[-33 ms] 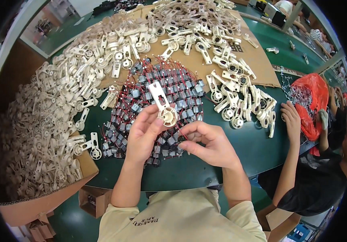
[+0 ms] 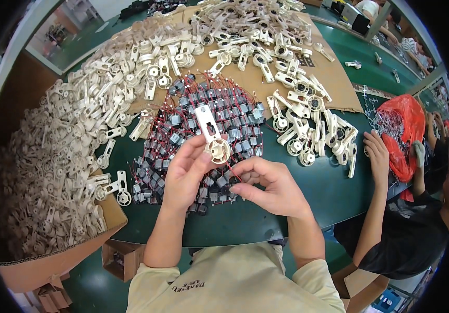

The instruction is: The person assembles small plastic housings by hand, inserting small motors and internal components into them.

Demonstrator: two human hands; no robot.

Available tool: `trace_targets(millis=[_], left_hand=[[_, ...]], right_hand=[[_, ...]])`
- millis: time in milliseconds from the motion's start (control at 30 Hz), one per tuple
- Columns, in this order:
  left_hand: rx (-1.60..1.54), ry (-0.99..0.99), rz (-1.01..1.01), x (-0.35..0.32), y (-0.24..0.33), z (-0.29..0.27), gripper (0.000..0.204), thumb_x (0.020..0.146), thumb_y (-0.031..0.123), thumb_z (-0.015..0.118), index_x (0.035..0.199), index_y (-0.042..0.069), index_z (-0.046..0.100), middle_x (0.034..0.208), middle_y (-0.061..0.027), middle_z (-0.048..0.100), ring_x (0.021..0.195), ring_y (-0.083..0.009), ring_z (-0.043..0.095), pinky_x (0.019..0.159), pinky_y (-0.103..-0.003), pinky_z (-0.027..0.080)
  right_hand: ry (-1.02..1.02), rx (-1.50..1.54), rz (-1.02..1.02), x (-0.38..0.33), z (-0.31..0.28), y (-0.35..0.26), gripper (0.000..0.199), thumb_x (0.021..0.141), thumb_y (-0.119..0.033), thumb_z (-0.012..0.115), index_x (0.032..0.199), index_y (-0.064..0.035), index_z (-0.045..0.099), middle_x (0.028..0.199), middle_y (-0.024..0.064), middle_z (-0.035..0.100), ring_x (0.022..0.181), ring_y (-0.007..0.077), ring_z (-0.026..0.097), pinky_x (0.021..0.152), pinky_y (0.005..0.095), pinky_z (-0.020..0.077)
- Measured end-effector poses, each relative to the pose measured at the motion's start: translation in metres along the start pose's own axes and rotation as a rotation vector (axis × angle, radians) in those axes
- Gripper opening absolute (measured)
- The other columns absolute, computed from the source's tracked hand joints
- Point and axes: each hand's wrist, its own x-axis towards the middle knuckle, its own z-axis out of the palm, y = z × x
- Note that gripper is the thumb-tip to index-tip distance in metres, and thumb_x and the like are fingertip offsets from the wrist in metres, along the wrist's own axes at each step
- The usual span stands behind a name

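The left grip [image 2: 185, 169] was clamped on a cream plastic housing [image 2: 212, 137], its thumb beside the round end while the slotted end pointed away. Just right of it, the right grip [image 2: 270, 187] was curled at a red wire [image 2: 233, 171] that ran toward the round end; whether it was pinched could not be told. Handling it well seemed to call for a steady housing in the left grip and a slack wire in the right, since a hard tug could strain the lead. Beneath and beyond both grips, grey boxy parts [image 2: 229, 124] with red leads lay heaped on the green worktop [image 2: 235, 225]. Farther out, more housings covered a cardboard sheet [image 2: 342, 91]; left of the grips, a cardboard box [image 2: 73, 255] was full of them. Well to their right, a co-worker's hand [image 2: 377, 156] rested near a red bag [image 2: 413, 117]
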Motion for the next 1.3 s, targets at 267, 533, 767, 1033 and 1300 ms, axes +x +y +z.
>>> trace_targets(millis=[267, 533, 767, 1033, 1300], left_hand=[[-0.043, -0.107, -0.068, 0.008, -0.002, 0.008, 0.035, 0.098, 0.012, 0.047, 0.13, -0.004, 0.045, 0.125, -0.0174, 0.057, 0.106, -0.0202, 0.061, 0.087, -0.032, 0.052], [0.161, 0.032, -0.026, -0.005, 0.0, 0.01, 0.054, 0.088, 0.005, 0.059, 0.135, -0.002, 0.034, 0.122, -0.0176, 0.055, 0.114, -0.0243, 0.055, 0.098, -0.036, 0.043], [0.146, 0.004, -0.061, -0.008, -0.003, 0.018, 0.048, 0.086, -0.004, 0.057, 0.129, -0.004, 0.037, 0.12, -0.018, 0.056, 0.111, -0.0231, 0.057, 0.095, -0.034, 0.046], [0.131, -0.05, -0.009, -0.005, -0.007, 0.025, 0.044, 0.086, -0.007, 0.057, 0.126, -0.005, 0.04, 0.123, -0.0156, 0.053, 0.113, -0.0202, 0.054, 0.095, -0.031, 0.044], [0.201, -0.033, -0.029, -0.011, -0.015, 0.017, 0.041, 0.087, -0.004, 0.058, 0.126, -0.005, 0.044, 0.121, -0.0141, 0.055, 0.113, -0.0195, 0.054, 0.098, -0.03, 0.041]], right_hand=[[0.037, -0.007, 0.031, -0.002, -0.007, 0.001, 0.022, 0.082, -0.005, 0.072, 0.1, -0.0012, 0.061, 0.087, 0.0057, 0.067, 0.073, 0.0099, 0.065, 0.063, 0.025, 0.0523], [0.04, -0.064, 0.066, 0.004, -0.015, -0.004, 0.024, 0.084, -0.01, 0.07, 0.106, -0.0034, 0.063, 0.081, 0.0028, 0.063, 0.067, 0.0072, 0.058, 0.059, 0.0242, 0.0485], [0.186, -0.123, 0.025, -0.001, -0.009, -0.009, 0.024, 0.086, -0.007, 0.066, 0.109, -0.0028, 0.062, 0.081, 0.004, 0.063, 0.069, 0.0093, 0.06, 0.061, 0.024, 0.0485], [0.247, -0.218, -0.028, 0.003, -0.003, -0.002, 0.024, 0.084, -0.003, 0.066, 0.108, -0.0008, 0.06, 0.092, 0.0048, 0.061, 0.072, 0.0086, 0.06, 0.062, 0.0249, 0.0504], [0.282, -0.072, -0.058, 0.002, 0.003, 0.004, 0.023, 0.083, 0.003, 0.063, 0.104, 0.0016, 0.056, 0.099, 0.0075, 0.057, 0.081, 0.0108, 0.061, 0.069, 0.0252, 0.0514]])
